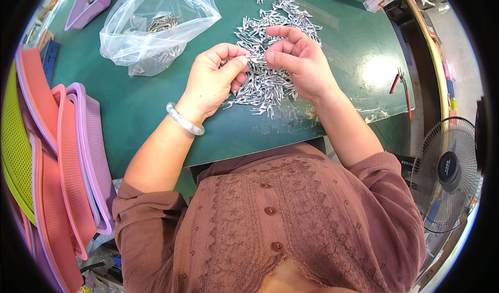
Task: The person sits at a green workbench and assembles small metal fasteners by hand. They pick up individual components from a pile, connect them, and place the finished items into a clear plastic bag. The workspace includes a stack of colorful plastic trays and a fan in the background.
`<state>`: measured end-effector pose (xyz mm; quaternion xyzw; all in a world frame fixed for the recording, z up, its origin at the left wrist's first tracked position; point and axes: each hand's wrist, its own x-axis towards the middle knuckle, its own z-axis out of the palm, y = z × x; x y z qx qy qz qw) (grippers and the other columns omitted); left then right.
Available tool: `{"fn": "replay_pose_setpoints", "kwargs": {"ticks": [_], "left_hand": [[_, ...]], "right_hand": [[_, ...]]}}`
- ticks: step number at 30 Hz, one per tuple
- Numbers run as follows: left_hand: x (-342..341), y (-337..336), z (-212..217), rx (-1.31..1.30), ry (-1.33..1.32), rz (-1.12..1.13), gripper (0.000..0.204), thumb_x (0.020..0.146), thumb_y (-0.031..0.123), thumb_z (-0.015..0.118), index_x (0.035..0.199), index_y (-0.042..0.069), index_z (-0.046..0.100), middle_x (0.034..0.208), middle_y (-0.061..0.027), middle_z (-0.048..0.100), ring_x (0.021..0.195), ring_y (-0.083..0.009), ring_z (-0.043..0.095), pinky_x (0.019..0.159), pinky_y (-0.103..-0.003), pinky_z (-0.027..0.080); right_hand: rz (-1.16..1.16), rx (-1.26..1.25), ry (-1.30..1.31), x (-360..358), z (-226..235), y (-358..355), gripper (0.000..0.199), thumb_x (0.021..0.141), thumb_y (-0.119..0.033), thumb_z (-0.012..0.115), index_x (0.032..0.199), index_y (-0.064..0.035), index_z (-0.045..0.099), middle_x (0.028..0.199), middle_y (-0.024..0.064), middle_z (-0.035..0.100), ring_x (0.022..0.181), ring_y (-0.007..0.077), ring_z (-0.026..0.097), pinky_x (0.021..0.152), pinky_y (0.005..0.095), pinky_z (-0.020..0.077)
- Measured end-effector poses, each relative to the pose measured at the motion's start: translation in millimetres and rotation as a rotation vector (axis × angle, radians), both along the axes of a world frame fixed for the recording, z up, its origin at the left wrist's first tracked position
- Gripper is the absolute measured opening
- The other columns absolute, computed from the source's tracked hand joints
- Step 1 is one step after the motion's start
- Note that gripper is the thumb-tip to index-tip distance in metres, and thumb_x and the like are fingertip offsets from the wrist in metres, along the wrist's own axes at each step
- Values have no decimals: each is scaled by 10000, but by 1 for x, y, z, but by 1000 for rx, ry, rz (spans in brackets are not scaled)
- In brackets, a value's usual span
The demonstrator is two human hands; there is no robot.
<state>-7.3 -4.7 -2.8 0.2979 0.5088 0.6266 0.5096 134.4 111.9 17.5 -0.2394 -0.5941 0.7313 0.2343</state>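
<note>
A heap of small silvery forked metal pieces is spread over the green table. Above it, my left hand is closed, thumb against the fingers, with a small metal piece at its tips. My right hand faces it from the other side, thumb and index finger pinched at the same spot; its other fingers curl loosely. Whether the hands grip one piece or two is too small to tell. A clear plastic bag with more metal pieces inside stands open beyond my left hand.
Stacked pink, purple and green perforated baskets line the left side. A purple tray sits at the far left. Red-handled pliers lie by the table's right edge, near a fan. A small box is at the far right.
</note>
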Motion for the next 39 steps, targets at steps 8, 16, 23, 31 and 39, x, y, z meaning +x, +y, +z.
{"fn": "replay_pose_setpoints", "kwargs": {"ticks": [8,16,23,31,39], "left_hand": [[-1,0,1,-43,-55,-25,110,871,124,545,938,41,568,713,15,554,563,-43,480,495,-163,385],[-2,0,3,-117,-6,-36,100,861,103,542,933,38,566,697,23,539,545,-30,458,467,-148,364],[1,-1,7,-117,31,-84,144,811,71,591,942,11,591,719,7,550,550,-45,477,475,-160,385],[2,-3,8,1,-103,-44,137,786,62,648,912,26,607,741,7,573,561,-26,488,471,-144,381],[4,-4,8,48,-54,-3,124,782,75,664,883,25,612,718,18,554,553,-22,484,465,-143,375]], "right_hand": [[55,55,-6,0,0,-1,440,761,39,600,1170,47,437,763,30,581,726,89,552,688,208,444],[144,81,-16,3,1,2,459,772,33,598,1198,31,427,773,25,582,741,88,551,693,208,439],[99,26,57,6,1,2,466,780,40,604,1210,29,424,812,32,591,788,88,565,750,212,455],[53,50,59,4,-2,0,462,780,27,618,1204,23,433,832,24,599,806,86,569,755,213,458],[68,73,8,0,-6,-3,449,784,23,616,1200,9,448,841,20,605,806,80,568,751,205,450]]}}
